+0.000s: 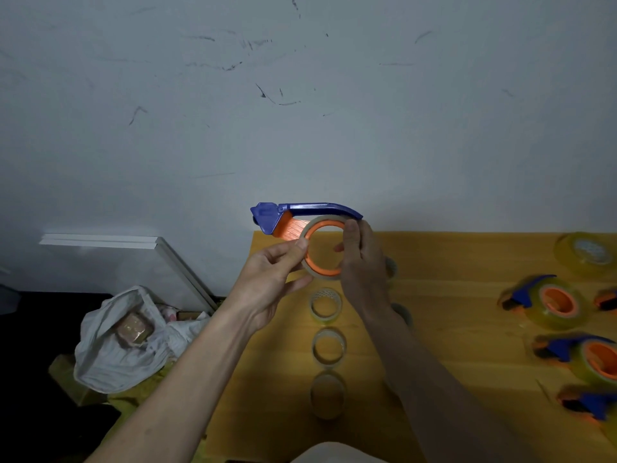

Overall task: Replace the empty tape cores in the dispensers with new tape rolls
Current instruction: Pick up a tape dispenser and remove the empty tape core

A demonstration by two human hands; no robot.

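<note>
I hold a blue and orange tape dispenser (300,212) up in front of the wall, above the yellow table (450,259). An empty tape core (309,267) sits around its orange hub. My left hand (277,272) pinches the core's left rim between thumb and fingers. My right hand (359,259) grips the dispenser's right side, fingers curled through the hub opening. Three empty cores (327,344) stand in a column on the table below my hands. Dispensers loaded with full rolls (551,302) lie at the right.
A full clear tape roll (587,252) lies at the table's far right corner. More cores (390,267) sit partly hidden behind my right arm. A crumpled white bag (110,345) holding a brown block and a leaning white panel (110,242) are on the floor at the left.
</note>
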